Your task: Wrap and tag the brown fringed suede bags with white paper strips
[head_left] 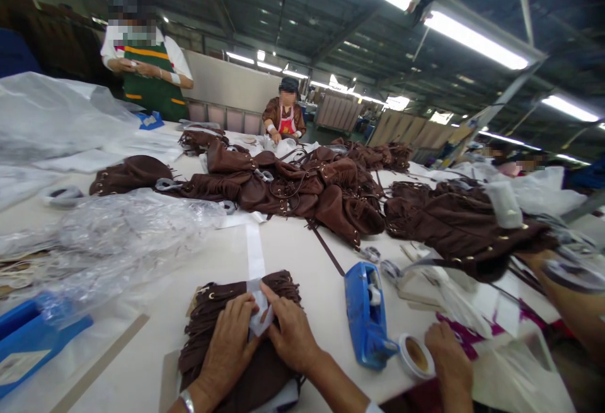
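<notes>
A dark brown fringed bag (pixel 255 378) lies on the white table in front of me. Across its fringe runs a white translucent strip (pixel 256 255), whose far end stretches out over the tabletop. On the left side of the bag, my left hand (pixel 232 328) presses down, its thumb and fingertips closed on the strip's edge. My right hand (pixel 290 331) pinches the strip from the other side, with the index finger along it. The two thumbs nearly meet over the bag's middle. Part of the bag is hidden under my hands.
Right of me stand a blue tape dispenser (pixel 366 318) and a tape roll (pixel 416 357), near a co-worker's hand (pixel 449 353). Brown bags (pixel 283 186) are heaped beyond. Clear plastic (pixel 127 230) and a blue holder (pixel 33 343) lie left. Two people work across the table.
</notes>
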Demonstrator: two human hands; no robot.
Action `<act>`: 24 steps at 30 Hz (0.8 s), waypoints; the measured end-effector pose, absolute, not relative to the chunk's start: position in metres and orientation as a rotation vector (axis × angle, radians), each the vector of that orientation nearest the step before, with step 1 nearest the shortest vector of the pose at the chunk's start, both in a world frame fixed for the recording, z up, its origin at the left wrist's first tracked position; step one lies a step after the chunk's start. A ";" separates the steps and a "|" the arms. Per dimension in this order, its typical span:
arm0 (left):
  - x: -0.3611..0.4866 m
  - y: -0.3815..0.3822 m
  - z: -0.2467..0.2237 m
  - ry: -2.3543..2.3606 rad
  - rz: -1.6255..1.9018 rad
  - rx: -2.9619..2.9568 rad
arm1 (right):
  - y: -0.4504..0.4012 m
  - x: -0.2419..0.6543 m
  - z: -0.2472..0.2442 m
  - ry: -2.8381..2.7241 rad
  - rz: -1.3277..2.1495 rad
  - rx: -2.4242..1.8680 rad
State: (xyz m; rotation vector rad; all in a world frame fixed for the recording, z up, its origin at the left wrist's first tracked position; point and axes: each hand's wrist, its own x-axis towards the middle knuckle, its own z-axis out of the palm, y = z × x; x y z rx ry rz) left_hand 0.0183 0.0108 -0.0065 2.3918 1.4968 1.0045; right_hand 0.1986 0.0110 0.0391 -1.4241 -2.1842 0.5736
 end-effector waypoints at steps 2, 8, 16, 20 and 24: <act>0.017 0.011 -0.005 1.469 0.975 2.421 | 0.009 0.199 0.038 -2.205 0.542 -1.407; 0.017 0.011 -0.010 1.502 0.973 2.481 | 0.001 0.196 0.046 -2.385 0.410 -1.314; 0.017 0.007 0.008 1.429 0.922 2.566 | -0.015 0.197 0.056 -2.463 0.364 -1.328; 0.008 0.000 0.007 1.324 0.902 2.637 | -0.020 0.196 0.056 -2.493 0.355 -1.286; -0.002 -0.009 -0.002 1.196 0.930 2.707 | -0.022 0.198 0.054 -2.511 0.364 -1.242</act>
